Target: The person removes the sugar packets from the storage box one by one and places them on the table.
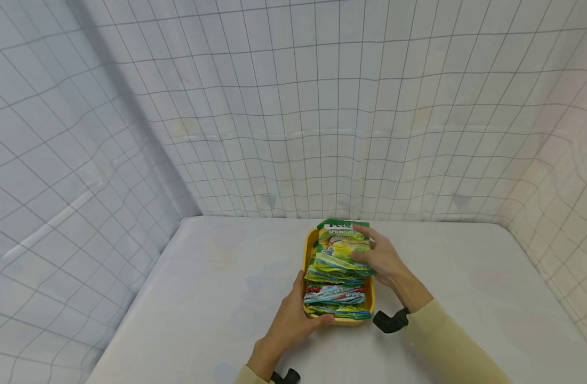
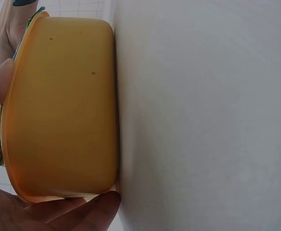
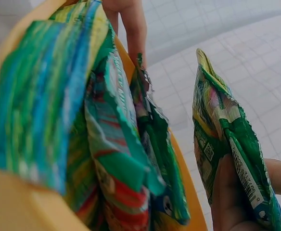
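A yellow plastic tub (image 1: 305,256), filled with several upright candy packets, stands on the white table. My left hand (image 1: 293,314) grips its near left corner, thumb along the near rim and fingers against the left side. In the left wrist view, the thumb (image 2: 1,84) touches the rim. Over the far part of the tub, my right hand (image 1: 380,257) pinches a green candy packet (image 1: 338,246) marked "SPRING". The right wrist view shows this packet (image 3: 229,144) apart from the others, fingers on both faces. A red and pale green packet (image 3: 116,149) stands among the green ones.
White cloth with dark grid lines (image 1: 341,106) rises behind the table and along both sides. Table surface (image 1: 226,277) extends left and right of the tub. A black strap with a mount (image 1: 391,321) sits on the right wrist.
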{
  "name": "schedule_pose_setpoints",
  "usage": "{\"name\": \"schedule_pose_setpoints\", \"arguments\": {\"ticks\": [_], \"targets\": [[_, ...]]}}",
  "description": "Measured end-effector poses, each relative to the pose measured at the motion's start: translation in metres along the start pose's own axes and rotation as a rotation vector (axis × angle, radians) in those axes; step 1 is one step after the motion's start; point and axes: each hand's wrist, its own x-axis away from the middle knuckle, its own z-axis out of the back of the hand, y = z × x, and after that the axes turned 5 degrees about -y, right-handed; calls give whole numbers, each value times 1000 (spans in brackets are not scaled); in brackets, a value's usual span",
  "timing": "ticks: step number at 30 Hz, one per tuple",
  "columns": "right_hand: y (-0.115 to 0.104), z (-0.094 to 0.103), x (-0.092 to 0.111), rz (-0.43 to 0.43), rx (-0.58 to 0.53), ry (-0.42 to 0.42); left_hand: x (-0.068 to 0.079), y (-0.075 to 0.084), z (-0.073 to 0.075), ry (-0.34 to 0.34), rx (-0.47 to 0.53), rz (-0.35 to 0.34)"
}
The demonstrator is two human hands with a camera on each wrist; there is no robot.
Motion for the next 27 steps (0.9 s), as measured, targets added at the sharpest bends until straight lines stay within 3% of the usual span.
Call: {"name": "schedule_pose_setpoints", "arguments": {"ticks": [6, 27], "targets": [[-4, 13, 6, 18, -16, 7, 0, 2, 0, -2, 1, 28], [-11, 58, 27, 16, -14, 17, -2, 0, -1, 6, 5, 27]]}}
